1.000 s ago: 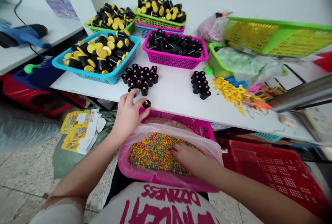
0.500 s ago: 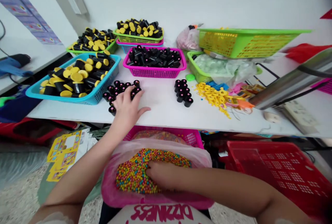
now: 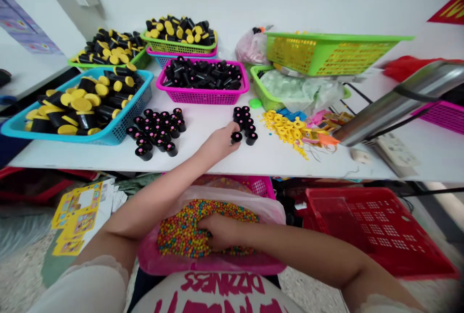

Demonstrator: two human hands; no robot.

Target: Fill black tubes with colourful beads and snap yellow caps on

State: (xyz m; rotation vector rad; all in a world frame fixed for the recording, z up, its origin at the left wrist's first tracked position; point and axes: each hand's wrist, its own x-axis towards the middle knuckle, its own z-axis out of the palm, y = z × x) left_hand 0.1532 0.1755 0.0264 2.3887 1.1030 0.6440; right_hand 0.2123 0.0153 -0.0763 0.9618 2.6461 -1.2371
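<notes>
My left hand (image 3: 219, 144) has its fingers closed round a small black cylinder (image 3: 236, 138) with a pink dot inside its top. It is at the front of the right-hand group of black cylinders (image 3: 250, 128), close against them. A larger group of the same cylinders (image 3: 159, 129) stands upright on the table to the left, some with coloured specks inside. Below the table edge, my right hand (image 3: 219, 231) is curled in a mass of small coloured balls (image 3: 177, 231), its fingertips partly buried. The balls lie in a plastic-lined pink basket (image 3: 155, 262) at my lap.
A blue basket (image 3: 119, 131) of yellow-capped black tubes stands left; a magenta basket (image 3: 203, 95) of black cylinders is behind. Yellow plastic pieces (image 3: 286, 126), a green basket (image 3: 326, 56) and a metal pole (image 3: 391, 102) are right. A red crate (image 3: 377, 235) sits below.
My left hand has moved right from the left group to the right-hand group, now with a black cylinder in it. My right hand stays among the balls. The view has shifted slightly.
</notes>
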